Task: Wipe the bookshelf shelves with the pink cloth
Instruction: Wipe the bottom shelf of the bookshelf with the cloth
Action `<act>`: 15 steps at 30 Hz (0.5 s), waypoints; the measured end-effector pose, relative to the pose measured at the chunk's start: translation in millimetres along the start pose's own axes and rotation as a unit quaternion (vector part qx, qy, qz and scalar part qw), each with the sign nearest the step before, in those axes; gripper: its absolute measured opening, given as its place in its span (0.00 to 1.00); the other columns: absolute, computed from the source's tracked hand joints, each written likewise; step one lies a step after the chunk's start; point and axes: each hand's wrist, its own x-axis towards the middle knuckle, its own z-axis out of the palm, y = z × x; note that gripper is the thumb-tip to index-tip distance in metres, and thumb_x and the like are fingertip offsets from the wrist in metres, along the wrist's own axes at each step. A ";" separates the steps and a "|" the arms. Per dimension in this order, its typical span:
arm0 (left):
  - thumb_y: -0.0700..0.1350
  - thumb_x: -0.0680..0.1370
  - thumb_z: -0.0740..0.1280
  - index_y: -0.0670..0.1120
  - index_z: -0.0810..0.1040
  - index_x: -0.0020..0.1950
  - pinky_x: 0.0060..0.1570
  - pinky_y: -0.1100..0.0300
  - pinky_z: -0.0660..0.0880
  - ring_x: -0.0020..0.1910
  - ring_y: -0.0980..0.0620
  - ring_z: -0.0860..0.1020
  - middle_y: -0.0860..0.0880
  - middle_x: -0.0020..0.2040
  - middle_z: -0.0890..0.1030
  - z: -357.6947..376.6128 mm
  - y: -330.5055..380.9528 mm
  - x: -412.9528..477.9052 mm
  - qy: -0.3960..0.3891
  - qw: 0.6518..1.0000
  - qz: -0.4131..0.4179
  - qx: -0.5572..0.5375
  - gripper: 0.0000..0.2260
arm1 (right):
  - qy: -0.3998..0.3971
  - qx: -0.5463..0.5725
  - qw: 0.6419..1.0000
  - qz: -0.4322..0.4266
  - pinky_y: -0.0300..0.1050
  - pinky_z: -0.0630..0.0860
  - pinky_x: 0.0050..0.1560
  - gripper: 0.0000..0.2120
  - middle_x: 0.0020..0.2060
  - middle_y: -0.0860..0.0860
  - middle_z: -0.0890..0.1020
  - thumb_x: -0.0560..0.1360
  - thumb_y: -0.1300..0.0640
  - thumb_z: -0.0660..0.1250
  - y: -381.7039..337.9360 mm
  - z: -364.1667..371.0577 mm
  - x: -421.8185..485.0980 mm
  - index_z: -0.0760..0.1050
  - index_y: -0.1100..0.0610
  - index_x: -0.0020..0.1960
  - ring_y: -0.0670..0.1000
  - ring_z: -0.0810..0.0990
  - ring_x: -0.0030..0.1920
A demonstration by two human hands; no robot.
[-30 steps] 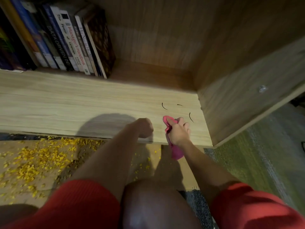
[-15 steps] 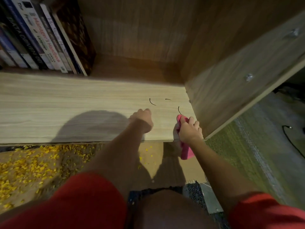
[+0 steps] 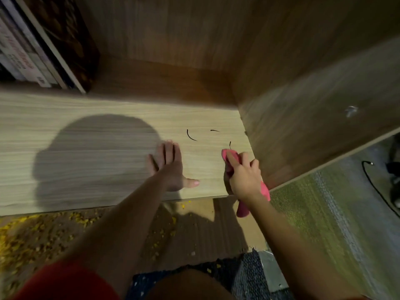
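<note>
Left hand (image 3: 171, 165) lies flat on the shelf (image 3: 97, 148), fingers spread. Right hand (image 3: 244, 176) grips the pink cloth (image 3: 265, 189), seemingly pressing it down near the corner.

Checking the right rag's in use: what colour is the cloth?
Pink; the cloth shows best in head view.

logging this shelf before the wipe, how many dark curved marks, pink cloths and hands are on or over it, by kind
dark curved marks: 3
pink cloth: 1
hands: 2, the left hand flat on the shelf, the right hand gripping the cloth
total: 6
</note>
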 end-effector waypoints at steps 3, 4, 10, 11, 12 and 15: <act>0.65 0.71 0.66 0.41 0.29 0.73 0.68 0.40 0.32 0.72 0.41 0.28 0.42 0.73 0.27 -2.0 1.3 1.4 -0.008 1.000 -0.007 0.007 0.54 | -0.001 -0.008 1.000 -0.018 0.53 0.65 0.58 0.29 0.64 0.56 0.64 0.76 0.61 0.58 3.1 -2.7 4.6 0.56 0.48 0.75 0.60 0.64 0.57; 0.65 0.71 0.66 0.41 0.29 0.73 0.68 0.40 0.32 0.72 0.41 0.28 0.42 0.73 0.27 -2.1 2.2 2.3 -0.011 1.000 -0.006 0.011 0.54 | 0.002 -0.013 1.000 -0.011 0.53 0.65 0.58 0.29 0.64 0.56 0.63 0.76 0.61 0.58 3.5 -3.9 15.3 0.56 0.49 0.75 0.60 0.64 0.58; 0.66 0.71 0.66 0.42 0.29 0.74 0.68 0.41 0.32 0.72 0.43 0.28 0.43 0.73 0.27 -1.1 1.7 0.0 -0.010 1.000 -0.005 0.013 0.54 | 0.002 0.013 0.998 0.066 0.54 0.65 0.61 0.25 0.69 0.57 0.61 0.78 0.60 0.58 -5.5 -6.2 48.1 0.58 0.51 0.74 0.62 0.63 0.63; 0.65 0.71 0.65 0.42 0.29 0.73 0.68 0.41 0.32 0.71 0.43 0.27 0.43 0.73 0.27 -1.1 1.6 -0.8 -0.012 1.000 -0.003 0.011 0.54 | 0.008 0.015 0.998 0.065 0.54 0.65 0.61 0.26 0.67 0.56 0.62 0.78 0.60 0.58 -5.4 -3.9 37.7 0.58 0.50 0.74 0.61 0.64 0.61; 0.65 0.71 0.65 0.42 0.28 0.73 0.68 0.41 0.31 0.71 0.43 0.27 0.44 0.73 0.26 -1.6 1.2 -1.3 -0.014 1.000 -0.002 0.011 0.54 | 0.017 0.016 0.998 0.060 0.54 0.65 0.60 0.26 0.65 0.56 0.63 0.77 0.61 0.58 -4.6 -0.7 26.3 0.58 0.50 0.74 0.61 0.64 0.60; 0.66 0.71 0.65 0.42 0.28 0.73 0.68 0.40 0.31 0.71 0.43 0.26 0.43 0.72 0.25 -5.0 1.8 -2.8 -0.034 0.999 0.000 0.015 0.54 | 0.020 0.027 0.999 0.040 0.56 0.65 0.61 0.27 0.62 0.56 0.63 0.76 0.62 0.58 -0.8 6.1 -0.7 0.58 0.50 0.73 0.61 0.63 0.59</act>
